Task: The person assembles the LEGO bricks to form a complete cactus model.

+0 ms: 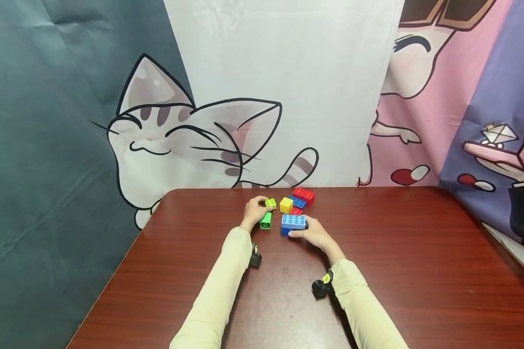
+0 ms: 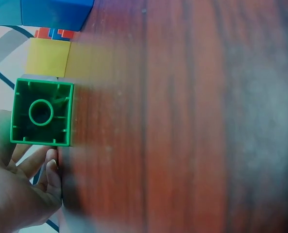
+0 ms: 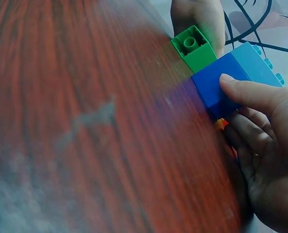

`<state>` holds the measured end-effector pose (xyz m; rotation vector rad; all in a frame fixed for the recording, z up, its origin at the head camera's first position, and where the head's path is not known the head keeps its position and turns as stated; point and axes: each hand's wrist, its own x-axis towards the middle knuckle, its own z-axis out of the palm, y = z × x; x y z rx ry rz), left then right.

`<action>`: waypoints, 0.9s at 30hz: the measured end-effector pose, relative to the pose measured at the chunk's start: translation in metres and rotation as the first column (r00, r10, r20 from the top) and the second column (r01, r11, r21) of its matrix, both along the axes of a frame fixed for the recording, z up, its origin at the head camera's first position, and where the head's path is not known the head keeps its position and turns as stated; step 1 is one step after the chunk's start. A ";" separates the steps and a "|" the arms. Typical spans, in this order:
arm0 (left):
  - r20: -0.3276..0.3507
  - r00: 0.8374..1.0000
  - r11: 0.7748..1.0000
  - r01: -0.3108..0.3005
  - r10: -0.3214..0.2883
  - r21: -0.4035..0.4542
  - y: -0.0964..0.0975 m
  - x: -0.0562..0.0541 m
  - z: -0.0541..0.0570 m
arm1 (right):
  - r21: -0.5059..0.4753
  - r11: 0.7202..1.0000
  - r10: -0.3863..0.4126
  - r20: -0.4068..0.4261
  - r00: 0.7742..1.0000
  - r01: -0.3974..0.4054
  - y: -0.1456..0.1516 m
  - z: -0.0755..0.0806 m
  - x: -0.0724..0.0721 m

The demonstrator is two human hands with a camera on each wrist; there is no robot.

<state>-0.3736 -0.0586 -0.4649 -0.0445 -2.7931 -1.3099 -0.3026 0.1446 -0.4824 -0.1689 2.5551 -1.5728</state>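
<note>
Head view gives me both hands working at the far side of the brown counter (image 1: 288, 300). I have the left hand (image 1: 254, 213) at a lime brick (image 1: 270, 204), thumb on the near side and fingers behind, pinching it between them. Just nearer to me is a green brick (image 1: 265, 222), tipped on its side; my left wrist feed looks straight into its hollow underside, with a round tube in the middle. Whether the green one touches the lime one, I cannot tell.

My right hand (image 1: 315, 234) grips a stack of two: a light blue brick (image 1: 293, 222), studs up, on top of a dark blue brick (image 1: 286, 232). On the right wrist camera I see the thumb (image 3: 238, 90) laid across the dark blue face and the other fingers curled in behind.

Beyond that stack I make out a yellow brick (image 1: 286, 205), a small red brick (image 1: 296, 211), a studded blue brick (image 1: 299, 202) and, farthest back, a large red brick (image 1: 303, 196). Behind the counter hangs a backdrop (image 1: 332, 97) with a smiling cartoon cat (image 1: 157, 131).
</note>
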 end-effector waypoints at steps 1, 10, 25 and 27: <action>-0.002 1.000 1.000 0.001 -0.001 -0.002 0.000 0.000 0.000 | 0.000 1.000 0.001 -0.001 1.000 -0.001 0.000 0.000 0.000; -0.015 1.000 0.991 0.029 -0.028 0.132 -0.004 -0.003 -0.001 | -0.005 1.000 -0.001 -0.013 1.000 0.001 -0.001 0.002 0.000; -0.075 0.996 0.973 0.062 -0.046 0.224 -0.014 -0.006 0.008 | -0.038 0.999 0.011 -0.044 0.999 -0.013 0.001 0.004 0.002; -0.092 0.994 0.970 0.072 -0.052 0.234 -0.015 -0.006 0.012 | -0.025 1.000 0.008 -0.031 1.000 -0.008 0.001 0.002 0.001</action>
